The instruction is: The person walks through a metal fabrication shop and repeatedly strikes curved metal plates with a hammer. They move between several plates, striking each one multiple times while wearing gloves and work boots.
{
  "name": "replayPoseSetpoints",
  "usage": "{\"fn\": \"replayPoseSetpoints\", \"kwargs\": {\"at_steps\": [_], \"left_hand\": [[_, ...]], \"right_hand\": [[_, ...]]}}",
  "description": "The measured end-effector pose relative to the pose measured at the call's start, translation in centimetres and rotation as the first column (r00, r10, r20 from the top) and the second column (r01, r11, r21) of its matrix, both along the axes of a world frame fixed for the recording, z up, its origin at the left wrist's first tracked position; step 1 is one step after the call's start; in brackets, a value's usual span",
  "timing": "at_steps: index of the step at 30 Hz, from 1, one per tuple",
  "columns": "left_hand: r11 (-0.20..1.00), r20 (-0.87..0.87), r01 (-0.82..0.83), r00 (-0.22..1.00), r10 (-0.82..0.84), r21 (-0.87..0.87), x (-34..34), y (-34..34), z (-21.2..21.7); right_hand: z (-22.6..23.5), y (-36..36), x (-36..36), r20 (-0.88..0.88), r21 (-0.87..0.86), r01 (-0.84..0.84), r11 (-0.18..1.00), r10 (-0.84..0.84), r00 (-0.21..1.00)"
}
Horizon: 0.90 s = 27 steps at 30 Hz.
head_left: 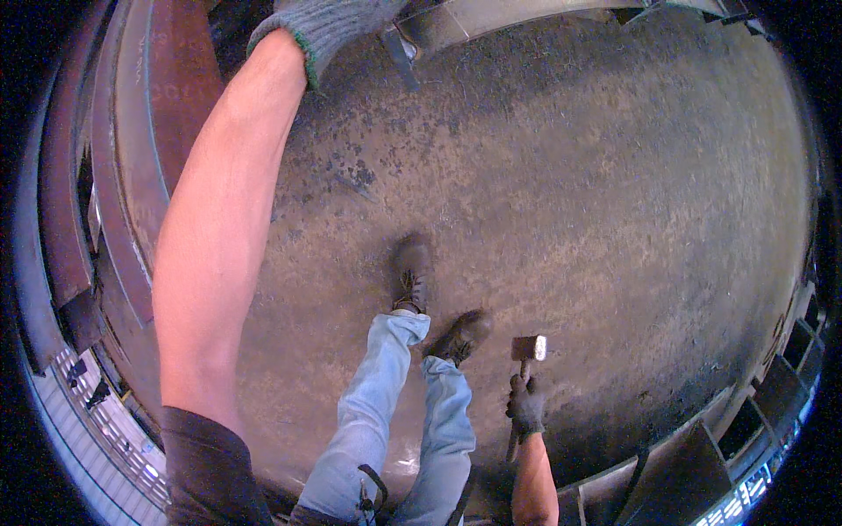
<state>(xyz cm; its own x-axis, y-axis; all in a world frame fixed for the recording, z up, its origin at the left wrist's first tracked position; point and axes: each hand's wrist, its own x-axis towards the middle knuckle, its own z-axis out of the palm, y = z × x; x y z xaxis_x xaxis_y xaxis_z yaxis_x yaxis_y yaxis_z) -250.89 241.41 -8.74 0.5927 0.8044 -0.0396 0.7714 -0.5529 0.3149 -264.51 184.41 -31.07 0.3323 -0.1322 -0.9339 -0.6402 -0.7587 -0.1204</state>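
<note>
My left arm reaches far forward to the upper edge of the view. My left hand [329, 33] wears a grey knit glove with a green-edged cuff, and its fingers are cut off by the frame. A narrow flat metal piece [401, 58] shows just right of that glove; whether the hand touches it cannot be seen. Low on the right, my right hand [526, 407] in a dark glove is closed round the handle of a short, heavy-headed hammer [528, 348]. Its blocky head points forward, with one bright worn face to the right.
I stand on a broad brown, scuffed steel plate [570, 202] with dark flakes near the left arm. Rusty steel beams [132, 175] run along the left side. Steel framework [693, 465] with open gaps lies at the lower right. A curved metal edge [474, 17] crosses the far side.
</note>
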Motion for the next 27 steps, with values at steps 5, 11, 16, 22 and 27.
{"fn": "replayPoseSetpoints", "kwargs": {"at_steps": [5, 11, 16, 22, 27], "left_hand": [[0.989, 0.095, 0.139, 0.985, -0.143, 0.045, -0.9, 0.2, -1.9], [0.992, 0.063, 0.121, 0.991, -0.119, -0.037, -1.3, 1.2, -0.8], [0.99, 0.059, 0.109, 0.993, -0.104, -0.092, -1.0, 0.7, -0.7], [0.991, 0.054, 0.133, 0.989, -0.135, 0.025, -1.3, 1.4, -1.5], [0.987, 0.031, 0.149, 0.988, -0.151, 0.054, -1.4, 1.3, -1.4]], "right_hand": [[0.0, -1.5, -0.2, -0.011, 0.03, 0.041, 0.999, -0.041, 0.999], [-0.5, 0.1, -0.8, -0.048, 0.053, 0.008, 0.999, -0.006, 0.999], [-0.2, 0.0, -0.6, -0.021, 0.048, -0.022, 0.999, 0.023, 1.0], [-0.2, -0.2, -0.4, -0.025, 0.039, 0.003, 0.999, -0.002, 1.0], [0.0, -0.3, -0.2, -0.013, 0.017, -0.013, 1.0, 0.013, 1.0]]}}
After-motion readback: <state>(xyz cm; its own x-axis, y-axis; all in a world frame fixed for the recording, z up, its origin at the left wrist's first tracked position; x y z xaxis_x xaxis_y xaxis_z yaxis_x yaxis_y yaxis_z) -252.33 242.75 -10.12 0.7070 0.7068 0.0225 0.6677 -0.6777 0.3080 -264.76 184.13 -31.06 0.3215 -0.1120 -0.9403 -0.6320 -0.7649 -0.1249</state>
